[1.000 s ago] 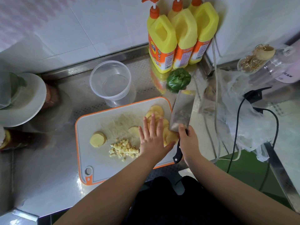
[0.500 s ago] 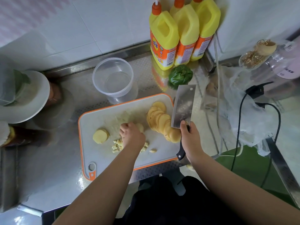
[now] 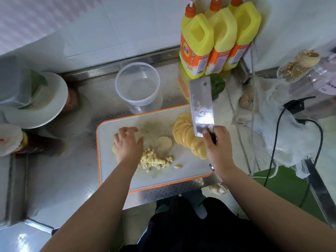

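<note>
Potato chunk [image 3: 113,149], pale and rounded, lies at nine o'clock on the white board [image 3: 181,171] under the left hand [image 3: 128,144], fingers bent; I cannot tell whether it grips. The right hand [image 3: 218,148] clasps the flat steel cleaver [image 3: 201,104] at three o'clock.

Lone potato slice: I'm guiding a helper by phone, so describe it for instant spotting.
Find the orange-rimmed white cutting board on the steel counter. Near its middle, one pale round slice lies flat between the diced pile and the overlapping row of slices. Unlike those, it lies alone.
</note>
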The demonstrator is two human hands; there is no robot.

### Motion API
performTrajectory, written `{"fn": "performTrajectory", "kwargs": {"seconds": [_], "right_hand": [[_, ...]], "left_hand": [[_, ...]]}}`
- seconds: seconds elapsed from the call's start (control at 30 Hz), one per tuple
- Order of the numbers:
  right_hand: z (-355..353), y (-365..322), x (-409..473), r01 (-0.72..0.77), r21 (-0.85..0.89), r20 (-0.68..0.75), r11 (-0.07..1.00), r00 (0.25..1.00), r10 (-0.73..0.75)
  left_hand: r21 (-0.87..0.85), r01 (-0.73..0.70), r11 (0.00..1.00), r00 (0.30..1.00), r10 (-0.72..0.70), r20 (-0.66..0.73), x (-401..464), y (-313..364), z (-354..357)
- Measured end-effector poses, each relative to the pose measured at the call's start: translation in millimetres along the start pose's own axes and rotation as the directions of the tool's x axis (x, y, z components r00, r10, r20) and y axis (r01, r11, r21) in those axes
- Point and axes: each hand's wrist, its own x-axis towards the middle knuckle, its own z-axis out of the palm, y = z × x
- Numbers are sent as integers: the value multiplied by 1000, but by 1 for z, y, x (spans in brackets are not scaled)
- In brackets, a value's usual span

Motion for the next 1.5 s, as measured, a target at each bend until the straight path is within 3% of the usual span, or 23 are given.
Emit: {"fn": "performTrajectory", "kwargs": {"seconds": [0.07,0.13,0.27,0.4,0.73,0.9,1.0,1.13,1.2,1.27,1.33,1.5], "right_hand": [[0,-11,2,39,-41,126,998,992,-34],[4,-21,1,101,-128,289,987,955,-60],[18,-31,-11,214,-248,414,945,905,-96],[29,-29,-22,95,-191,364,977,931,-20],[26,-28,-22,33,-120,246,992,969,-3],[26,-27,-27,50,-124,295,991,955,-11],[29,-31,-27,57,-164,352,985,936,4],[34,-39,-26,119,-267,384,956,923,-8],[37,-40,-28,155,-334,378,930,926,-19],[37,-37,-31,168,-347,322,923,945,-51],[34,-35,-33,138,-324,259,936,964,-53],[24,-36,-30,108,-236,198,966,978,-61]], "left_hand": [[22,78,997,997,-77,-24,0,-23,-8],[76,106,991,991,-111,73,-1,-42,-13],[126,72,989,977,-95,190,-4,-57,-14],[178,88,980,976,-121,183,-1,-50,-15],[218,71,973,937,-140,322,16,-55,-23],[66,122,990,884,-139,446,21,-65,-28],[-52,160,986,896,-123,426,21,-72,-32],[-420,303,855,911,-131,390,14,-61,-43],[-477,316,820,902,-104,418,7,-51,-45],[-478,256,840,911,-44,410,1,-39,-42],[-408,109,906,914,71,400,0,-19,-36],[-219,-243,945,802,323,502,14,32,-9]]}}
